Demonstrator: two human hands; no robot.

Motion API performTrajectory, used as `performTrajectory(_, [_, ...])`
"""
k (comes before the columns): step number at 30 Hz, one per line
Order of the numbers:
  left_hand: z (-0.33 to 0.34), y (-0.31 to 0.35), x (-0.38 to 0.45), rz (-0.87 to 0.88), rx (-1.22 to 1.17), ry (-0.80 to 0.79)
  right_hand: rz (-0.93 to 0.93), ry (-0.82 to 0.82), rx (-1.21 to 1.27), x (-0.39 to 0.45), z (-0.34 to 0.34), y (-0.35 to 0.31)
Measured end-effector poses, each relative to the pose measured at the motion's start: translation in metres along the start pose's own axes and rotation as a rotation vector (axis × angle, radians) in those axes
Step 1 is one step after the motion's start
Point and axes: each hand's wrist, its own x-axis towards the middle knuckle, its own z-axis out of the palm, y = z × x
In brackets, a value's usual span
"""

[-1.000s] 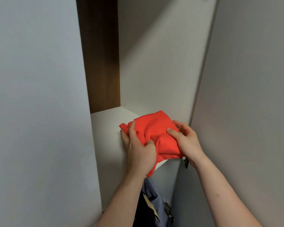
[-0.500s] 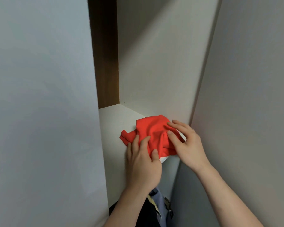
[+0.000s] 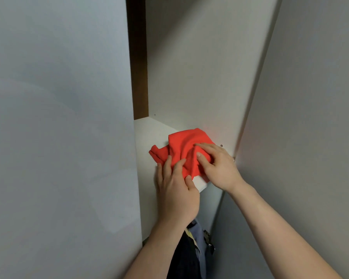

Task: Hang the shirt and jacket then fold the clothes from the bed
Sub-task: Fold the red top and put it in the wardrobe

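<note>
red garment [image 3: 181, 147]: folded-ish bundle on wardrobe shelf [image 3: 149, 131], near front edge
left hand [image 3: 175, 190]: fingers straight, pressing bundle
right hand [image 3: 216, 166]: flat, pressing bundle
hung: dark clothes [image 3: 191, 252] below shelf
left: bed out of view, cannot tell

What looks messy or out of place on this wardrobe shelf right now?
The red garment on the white shelf is rumpled rather than flat, with one end sticking out to the left. The left hand and right hand both rest on it. Nothing looks damaged or spilled.
</note>
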Motion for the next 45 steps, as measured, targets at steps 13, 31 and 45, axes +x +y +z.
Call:
performTrajectory(13, [-0.002,-0.001,0.027,-0.164,0.418,-0.107,-0.259,-0.251,0.054,0.149,0.1,0.015])
performTrajectory(31, [0.003,-0.024,0.027,-0.179,0.772,-0.019,-0.504,-0.27,-0.19,0.228,0.152,0.007])
performTrajectory(45, [0.007,-0.015,0.019,-0.059,0.703,-0.007,-0.225,-0.273,-0.143,0.185,0.157,-0.012])
